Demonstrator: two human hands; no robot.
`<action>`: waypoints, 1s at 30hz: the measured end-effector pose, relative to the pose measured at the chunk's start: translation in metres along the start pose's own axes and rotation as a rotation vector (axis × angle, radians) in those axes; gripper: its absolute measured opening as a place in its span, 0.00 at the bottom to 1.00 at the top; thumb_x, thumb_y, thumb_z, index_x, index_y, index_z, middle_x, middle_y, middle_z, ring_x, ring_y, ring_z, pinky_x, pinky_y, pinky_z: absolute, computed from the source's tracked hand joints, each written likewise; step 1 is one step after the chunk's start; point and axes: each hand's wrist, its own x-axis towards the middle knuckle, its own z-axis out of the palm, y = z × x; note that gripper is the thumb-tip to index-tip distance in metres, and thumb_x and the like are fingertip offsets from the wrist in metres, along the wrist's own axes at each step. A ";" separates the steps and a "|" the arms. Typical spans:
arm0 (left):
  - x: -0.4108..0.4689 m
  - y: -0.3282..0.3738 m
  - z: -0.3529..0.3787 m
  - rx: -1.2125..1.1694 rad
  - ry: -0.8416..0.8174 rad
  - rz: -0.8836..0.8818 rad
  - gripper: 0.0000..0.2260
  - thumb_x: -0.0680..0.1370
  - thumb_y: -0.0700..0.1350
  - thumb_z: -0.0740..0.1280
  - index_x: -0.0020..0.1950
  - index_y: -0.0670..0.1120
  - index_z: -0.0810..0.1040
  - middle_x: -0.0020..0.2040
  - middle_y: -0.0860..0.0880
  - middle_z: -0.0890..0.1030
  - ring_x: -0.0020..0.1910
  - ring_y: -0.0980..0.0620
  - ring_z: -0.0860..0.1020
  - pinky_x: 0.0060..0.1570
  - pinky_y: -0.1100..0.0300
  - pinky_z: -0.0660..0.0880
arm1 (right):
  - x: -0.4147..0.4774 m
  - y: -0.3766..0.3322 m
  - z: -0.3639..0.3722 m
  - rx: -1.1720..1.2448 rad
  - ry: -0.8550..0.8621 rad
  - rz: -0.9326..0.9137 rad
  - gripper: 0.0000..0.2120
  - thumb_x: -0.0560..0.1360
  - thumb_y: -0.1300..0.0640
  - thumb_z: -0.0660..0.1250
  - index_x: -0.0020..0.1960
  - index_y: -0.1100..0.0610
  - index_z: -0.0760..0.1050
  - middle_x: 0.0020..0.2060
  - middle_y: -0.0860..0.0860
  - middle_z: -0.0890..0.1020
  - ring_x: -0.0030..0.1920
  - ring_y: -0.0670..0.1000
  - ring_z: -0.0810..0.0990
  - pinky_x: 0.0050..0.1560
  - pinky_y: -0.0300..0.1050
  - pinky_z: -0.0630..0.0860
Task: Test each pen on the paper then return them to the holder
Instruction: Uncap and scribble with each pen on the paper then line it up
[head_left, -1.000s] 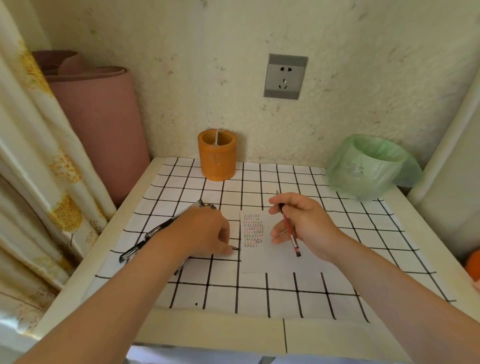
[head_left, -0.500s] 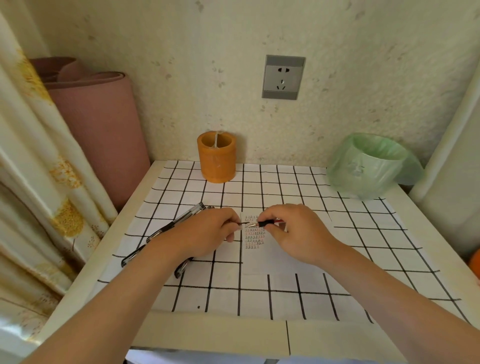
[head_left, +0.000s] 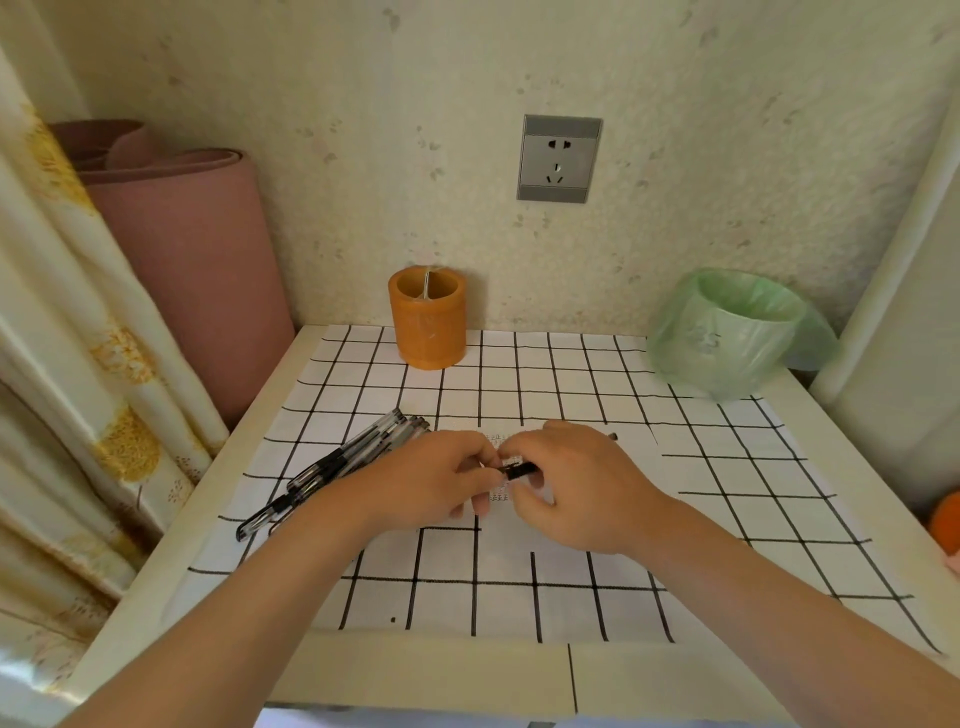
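A pen (head_left: 519, 471) is held level between both hands over the white paper (head_left: 511, 540). My left hand (head_left: 436, 480) pinches its left end and my right hand (head_left: 576, 483) grips its dark barrel; the pen's far tip (head_left: 613, 436) pokes out past my right hand. Rows of small coloured marks on the paper are mostly hidden under my fingers. Several clear pens with black grips (head_left: 337, 465) lie in a bundle to the left of my left hand. The orange cylindrical holder (head_left: 427, 317) stands at the back by the wall, with one thin white item inside.
A checked white sheet (head_left: 727, 467) covers the small table. A bin lined with a green bag (head_left: 727, 332) sits back right. A rolled pink mat (head_left: 192, 260) and a curtain (head_left: 67, 322) stand at the left. An orange object (head_left: 948, 522) shows at the right edge.
My right hand turned the pen from upright to level and brought it to my left hand. My left hand rose from the paper and pinched the pen's left end.
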 end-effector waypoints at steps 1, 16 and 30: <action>0.000 0.001 0.001 -0.034 -0.028 -0.004 0.04 0.81 0.49 0.66 0.51 0.49 0.78 0.40 0.51 0.86 0.35 0.55 0.79 0.47 0.55 0.78 | 0.000 -0.002 0.000 -0.069 0.000 -0.042 0.15 0.72 0.41 0.61 0.48 0.50 0.78 0.34 0.44 0.77 0.38 0.47 0.73 0.41 0.45 0.71; 0.008 0.008 0.009 -0.112 -0.021 -0.047 0.09 0.77 0.48 0.72 0.47 0.42 0.82 0.41 0.45 0.86 0.40 0.47 0.84 0.46 0.57 0.80 | 0.005 -0.011 0.011 -0.155 0.068 0.078 0.25 0.64 0.32 0.58 0.26 0.54 0.69 0.18 0.47 0.68 0.21 0.46 0.65 0.24 0.37 0.60; 0.029 0.006 -0.011 -0.307 0.581 -0.011 0.11 0.80 0.48 0.68 0.62 0.50 0.75 0.47 0.53 0.83 0.43 0.56 0.82 0.44 0.58 0.75 | 0.006 0.047 -0.004 0.236 0.031 0.261 0.06 0.78 0.56 0.67 0.53 0.52 0.81 0.43 0.45 0.78 0.41 0.41 0.75 0.41 0.33 0.68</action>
